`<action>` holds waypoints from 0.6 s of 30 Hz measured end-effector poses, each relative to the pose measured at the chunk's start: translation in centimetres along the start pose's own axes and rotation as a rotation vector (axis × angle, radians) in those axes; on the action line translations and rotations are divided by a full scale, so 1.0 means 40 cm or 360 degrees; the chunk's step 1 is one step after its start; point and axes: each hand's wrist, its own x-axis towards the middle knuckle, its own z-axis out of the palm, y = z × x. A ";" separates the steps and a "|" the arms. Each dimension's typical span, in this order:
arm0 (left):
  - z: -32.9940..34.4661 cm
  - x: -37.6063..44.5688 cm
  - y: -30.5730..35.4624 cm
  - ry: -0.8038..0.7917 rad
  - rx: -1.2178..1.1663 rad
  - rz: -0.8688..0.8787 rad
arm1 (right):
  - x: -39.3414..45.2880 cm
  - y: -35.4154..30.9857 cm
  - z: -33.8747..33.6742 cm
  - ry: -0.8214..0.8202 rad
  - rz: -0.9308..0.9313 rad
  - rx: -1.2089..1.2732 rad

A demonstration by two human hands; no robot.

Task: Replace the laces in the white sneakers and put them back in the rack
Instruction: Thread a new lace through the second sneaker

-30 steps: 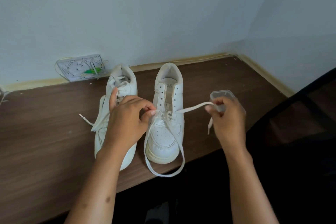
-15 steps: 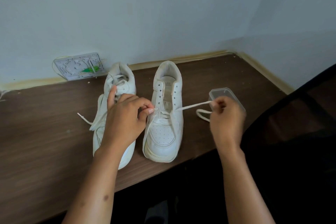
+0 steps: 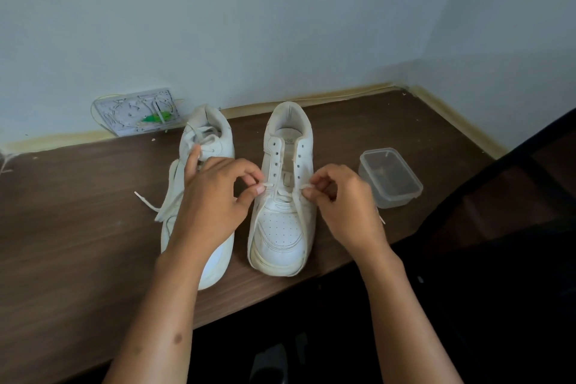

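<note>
Left hand (image 3: 215, 196) and right hand (image 3: 339, 199) each pinch an end of the lace (image 3: 298, 215) at the right sneaker (image 3: 285, 196), beside the left sneaker (image 3: 204, 146) on a brown table (image 3: 78, 227) against pale walls (image 3: 280, 25).

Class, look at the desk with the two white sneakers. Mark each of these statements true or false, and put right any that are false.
1. Both hands pinch the lace at the right sneaker. True: left hand and right hand each pinch the lace.
2. The plastic container has its lid on. False: it stands open.
3. The right sneaker is laced to the top. False: its upper eyelets are bare.
4. The container stands right of both sneakers. True.
5. The left sneaker lies on its side. False: it stands on its sole.
</note>
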 end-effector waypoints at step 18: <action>-0.055 -0.035 -0.042 -0.0591 -0.0141 0.0047 | -0.052 -0.012 -0.076 -0.1193 0.0597 0.0363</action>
